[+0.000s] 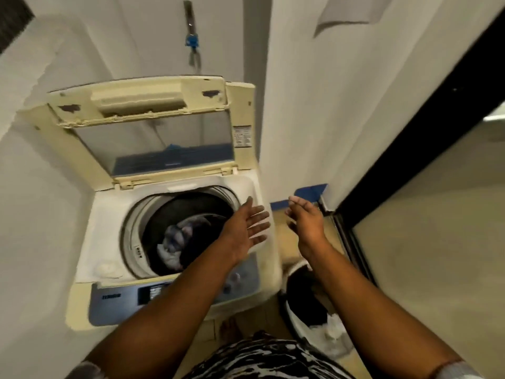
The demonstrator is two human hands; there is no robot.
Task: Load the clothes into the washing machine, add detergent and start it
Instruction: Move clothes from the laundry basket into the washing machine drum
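Top-loader washing machine (pixel 109 214) in the corner: cream body gone yellow, white top deck, blue-grey control panel (pixel 117 299) along the near edge. Lid (pixel 153 132) is up, leaning back toward the wall, w/ a clear window and chipped spots on its frame. Drum (pixel 161 214) is wide open and dark inside. Clothes (pixel 175 242) sit low in it, a crumpled bundle of pale grey-white and dark fabric. It's too blurred to split into separate pcs.

Count: 1 machine, 1 lid, 1 drum, 1 laundry basket (pixel 299 330), 2 hands. The basket is on the floor just right of the machine, by the person's legs. It holds a dark load (pixel 303 296) and a white cloth (pixel 334 330) at the near rim.

Now the hands. Left hand (pixel 246 228) is out flat over the machine's right rim, at the drum's edge. Its fingers are straight and spread, palm turned to the right, and it grips nothing. Whether it touches the deck, can't tell; there's motion blur. Right hand (pixel 306 217) is apart from it, over the floor gap btwn machine and wall, above the basket. The palm faces left, fingers loosely bent, nothing in it. The two palms face each other w/ a gap between.

Up on the wall there's a blue tap (pixel 191 39).
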